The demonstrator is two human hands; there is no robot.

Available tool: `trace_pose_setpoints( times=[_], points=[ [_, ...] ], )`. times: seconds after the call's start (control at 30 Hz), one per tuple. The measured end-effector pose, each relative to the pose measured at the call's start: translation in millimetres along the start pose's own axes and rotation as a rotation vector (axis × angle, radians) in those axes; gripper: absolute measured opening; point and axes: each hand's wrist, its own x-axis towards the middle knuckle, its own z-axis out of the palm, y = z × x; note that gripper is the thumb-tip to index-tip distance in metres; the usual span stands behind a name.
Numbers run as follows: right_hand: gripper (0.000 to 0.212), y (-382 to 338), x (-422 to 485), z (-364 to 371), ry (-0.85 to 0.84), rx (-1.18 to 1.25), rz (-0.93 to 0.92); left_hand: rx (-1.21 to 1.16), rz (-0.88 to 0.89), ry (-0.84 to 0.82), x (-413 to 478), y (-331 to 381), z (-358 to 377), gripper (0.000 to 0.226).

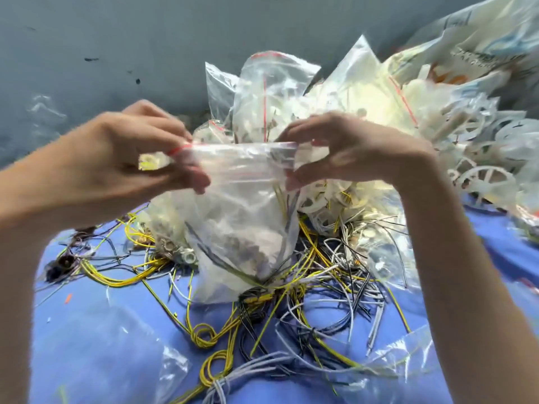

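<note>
1. Two hands of mine meet at the mouth of one clear zip bag (242, 217). It is held upright above the blue-covered table (96, 330), and its bottom sits in the wire heap.
2. My left hand (125, 158) pinches the bag's top left corner at the red-lined zip strip, fingers (201, 182) curled in tight. A small pale part (151, 164) is tucked in the same hand, too blurred to identify.
3. My right hand (358, 153) pinches the other end of the strip between thumb and fingertips.
4. Whether the strip is sealed along its length, I cannot tell.
5. Inside the bag a pale greyish clump of small parts sits low down, with a few dark and yellow wires running up the right side.
6. Just behind it, other clear bags (271, 91) stand upright, stuffed with white plastic parts.
7. At the right a large printed sack (481, 53) lies open, with white wheel-shaped pieces (484, 179) heaped below it.
8. Loose wires (291, 316) in yellow, black, white and grey lie tangled on the table, under and around my bag.
9. One flat bag (166, 365) lies near my left forearm, and another flat bag (402, 354) lies over wires by my right.
</note>
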Motion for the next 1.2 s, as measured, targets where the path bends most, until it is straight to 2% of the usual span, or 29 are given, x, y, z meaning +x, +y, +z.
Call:
trace_pose_setpoints(
  times=[0.1,0.2,0.27,0.37,0.43,0.5,0.53,0.57,0.63,0.73,0.97,1.13,1.2],
  points=[
    [0.041,13.5,0.8,-0.6,0.040,0.151,-0.023,0.038,-0.080,0.003,-9.2,-11.2,0.3,0.036],
    [0.022,17.2,-3.6,-3.5,0.063,0.374,-0.069,0.048,-0.144,0.083,-10.7,-19.5,-7.1,0.031],
    [0.015,13.6,-5.8,-7.2,0.198,0.502,-0.163,-0.031,-0.171,0.189,-7.5,-24.5,-14.6,0.022],
    [0.021,5.9,-4.7,-14.7,0.428,0.533,-0.303,-0.200,-0.228,0.272,-4.8,-23.8,-14.2,0.032],
    [0.025,8.7,-4.0,-14.0,0.411,0.619,-0.300,-0.175,-0.247,0.277,-4.2,-24.3,-2.6,0.033],
    [0.029,15.6,-5.0,-9.9,0.349,0.695,-0.212,-0.199,-0.245,0.330,-2.1,-26.8,9.2,0.018],
    [0.030,19.7,-5.5,-7.4,0.347,0.687,-0.158,-0.256,-0.245,0.351,-0.4,-26.5,12.8,0.008],
    [0.034,23.6,-5.6,-6.4,0.371,0.662,-0.109,-0.305,-0.245,0.373,0.7,-28.0,14.9,0.007],
    [0.039,26.9,-4.6,-6.5,0.437,0.591,-0.076,-0.380,-0.227,0.391,1.9,-27.2,14.8,0.020],
    [0.013,24.1,-5.8,-10.2,0.484,0.595,-0.131,-0.435,-0.217,0.408,2.4,-23.2,12.3,0.034],
    [0.004,20.6,-14.7,-17.5,0.432,0.449,-0.124,-0.292,-0.274,0.434,0.5,-22.1,10.7,0.037],
    [0.001,16.5,-16.9,-18.2,0.485,0.328,-0.141,-0.192,-0.257,0.452,1.7,-20.6,13.3,0.037],
    [0.006,14.3,-16.8,-19.1,0.500,0.259,-0.146,-0.149,-0.220,0.423,2.5,-19.0,13.4,0.042]
  ],
)
